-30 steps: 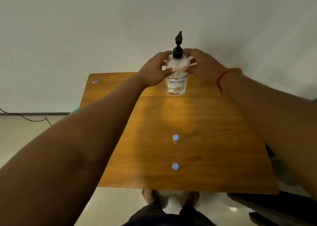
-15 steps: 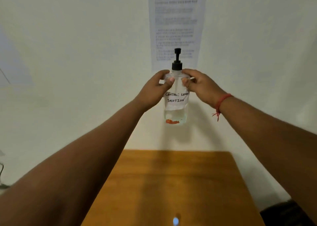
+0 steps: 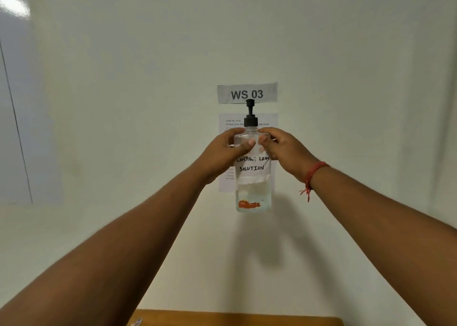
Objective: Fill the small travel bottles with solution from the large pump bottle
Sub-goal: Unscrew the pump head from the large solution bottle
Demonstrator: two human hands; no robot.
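Note:
The large clear pump bottle [image 3: 252,177] has a black pump head and a handwritten label reading "Contact Lens Solution". It hangs upright in the air in front of the wall, well above the table. My left hand [image 3: 223,152] grips its upper left shoulder and my right hand [image 3: 284,150] grips its upper right shoulder, thumbs nearly meeting on the front. A little clear liquid lies in the bottom part. The small travel bottles are out of view.
Only the far edge of the wooden table [image 3: 235,319] shows at the bottom. On the white wall behind the bottle hang a "WS 03" sign [image 3: 247,93] and a printed sheet [image 3: 226,152]. A red thread bracelet [image 3: 312,175] is on my right wrist.
Both hands have lifted the pump bottle off the table and raised it up before the wall. The view has tilted upward, so the travel bottles and most of the table dropped out of sight.

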